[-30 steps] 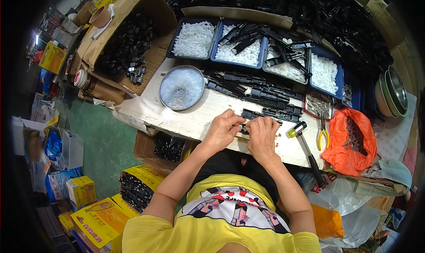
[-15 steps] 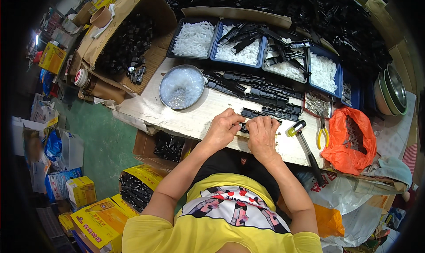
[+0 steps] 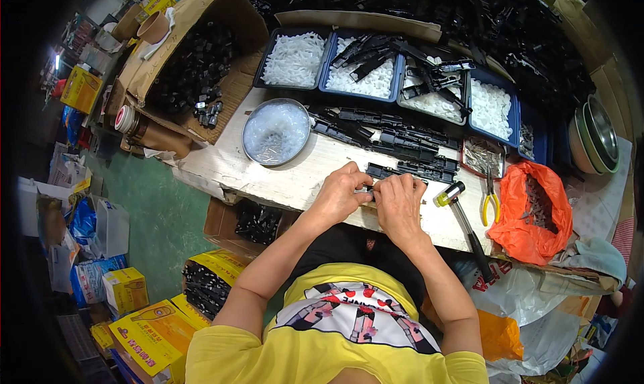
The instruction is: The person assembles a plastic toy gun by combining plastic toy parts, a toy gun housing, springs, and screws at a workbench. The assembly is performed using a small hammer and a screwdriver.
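At the front edge of the white worktable, my left hand (image 3: 341,193) and my right hand (image 3: 400,208) meet with fingertips bent inward. Both are closed on a small black plastic part (image 3: 368,190), mostly hidden by the fingers. Just beyond the fingertips lies a long black plastic assembly (image 3: 382,172), and more black assemblies (image 3: 409,139) are lined up behind it. To the right of my right hand rests a hammer (image 3: 459,213) with a yellowish head. Past it are yellow-handled pliers (image 3: 491,208).
A round metal dish (image 3: 275,164) of clear small pieces stands left. Blue trays (image 3: 288,86) of white parts line the back. An orange plastic bag (image 3: 508,233) sits at right. A cardboard box (image 3: 231,115) of black parts and a brown-bodied jar (image 3: 161,141) are far left.
My fingers have shifted slightly around the black part, which shows less between them now. My left hand is a touch higher. The table's other things stay put.
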Demonstrator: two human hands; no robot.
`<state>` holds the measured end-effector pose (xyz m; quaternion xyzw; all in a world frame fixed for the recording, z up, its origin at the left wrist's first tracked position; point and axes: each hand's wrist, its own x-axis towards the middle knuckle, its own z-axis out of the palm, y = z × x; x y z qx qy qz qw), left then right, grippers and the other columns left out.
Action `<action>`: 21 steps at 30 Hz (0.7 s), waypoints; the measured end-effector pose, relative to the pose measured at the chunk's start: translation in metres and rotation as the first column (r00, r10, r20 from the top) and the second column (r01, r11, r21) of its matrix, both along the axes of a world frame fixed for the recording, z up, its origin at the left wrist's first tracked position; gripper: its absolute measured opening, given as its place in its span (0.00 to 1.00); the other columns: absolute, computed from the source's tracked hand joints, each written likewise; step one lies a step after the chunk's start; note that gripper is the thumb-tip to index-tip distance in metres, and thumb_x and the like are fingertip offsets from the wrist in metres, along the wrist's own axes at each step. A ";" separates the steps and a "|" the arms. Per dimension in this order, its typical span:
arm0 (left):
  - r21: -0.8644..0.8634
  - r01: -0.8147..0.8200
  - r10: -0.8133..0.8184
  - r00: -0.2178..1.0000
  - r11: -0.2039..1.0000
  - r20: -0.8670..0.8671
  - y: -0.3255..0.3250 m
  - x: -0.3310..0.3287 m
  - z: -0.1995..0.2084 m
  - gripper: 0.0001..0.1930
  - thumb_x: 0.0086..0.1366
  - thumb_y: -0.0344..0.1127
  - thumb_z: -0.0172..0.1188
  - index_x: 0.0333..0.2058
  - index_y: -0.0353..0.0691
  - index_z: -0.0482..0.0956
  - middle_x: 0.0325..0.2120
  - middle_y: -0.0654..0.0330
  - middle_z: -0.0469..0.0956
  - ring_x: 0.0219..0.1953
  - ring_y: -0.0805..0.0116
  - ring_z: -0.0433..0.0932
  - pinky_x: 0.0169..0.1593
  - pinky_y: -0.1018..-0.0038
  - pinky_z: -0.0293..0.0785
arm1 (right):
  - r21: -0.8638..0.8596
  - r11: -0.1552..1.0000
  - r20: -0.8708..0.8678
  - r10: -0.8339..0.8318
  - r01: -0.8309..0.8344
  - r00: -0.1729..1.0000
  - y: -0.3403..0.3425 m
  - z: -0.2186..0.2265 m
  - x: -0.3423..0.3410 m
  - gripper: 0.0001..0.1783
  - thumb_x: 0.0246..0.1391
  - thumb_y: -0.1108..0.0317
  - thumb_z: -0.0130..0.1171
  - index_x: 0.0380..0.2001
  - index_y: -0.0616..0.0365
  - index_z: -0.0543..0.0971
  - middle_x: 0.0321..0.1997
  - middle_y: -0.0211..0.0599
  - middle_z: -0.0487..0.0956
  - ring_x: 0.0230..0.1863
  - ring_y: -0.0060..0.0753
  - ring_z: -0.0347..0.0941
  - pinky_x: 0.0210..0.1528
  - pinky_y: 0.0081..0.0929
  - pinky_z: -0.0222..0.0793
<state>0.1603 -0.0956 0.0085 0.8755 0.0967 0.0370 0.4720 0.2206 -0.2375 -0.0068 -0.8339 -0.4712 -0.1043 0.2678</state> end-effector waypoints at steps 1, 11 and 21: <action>0.022 0.004 -0.004 1.000 1.000 -0.005 0.000 0.001 0.000 0.12 0.45 0.28 0.64 0.32 0.34 0.78 0.25 0.57 0.71 0.29 0.63 0.74 0.33 0.70 0.71 | -0.002 1.000 0.011 -0.030 0.030 0.999 0.000 0.000 -0.001 0.04 0.42 0.74 0.54 0.25 0.57 0.70 0.29 0.35 0.67 0.37 0.38 0.61 0.42 0.40 0.51; 0.026 0.005 -0.005 1.000 1.000 -0.018 0.002 0.003 0.001 0.13 0.44 0.28 0.65 0.31 0.34 0.78 0.25 0.57 0.71 0.29 0.63 0.74 0.33 0.71 0.71 | 0.019 0.993 -0.043 -0.113 0.114 0.993 0.001 0.010 -0.004 0.04 0.38 0.72 0.60 0.21 0.56 0.75 0.25 0.29 0.70 0.35 0.34 0.62 0.42 0.37 0.50; -0.004 0.026 -0.026 0.999 1.000 -0.029 0.005 0.002 0.000 0.13 0.43 0.28 0.65 0.32 0.35 0.78 0.25 0.58 0.72 0.28 0.65 0.74 0.33 0.73 0.72 | 0.118 0.991 -0.067 -0.056 0.063 0.996 0.003 0.003 0.002 0.07 0.33 0.74 0.61 0.19 0.56 0.72 0.23 0.29 0.69 0.32 0.34 0.62 0.41 0.35 0.50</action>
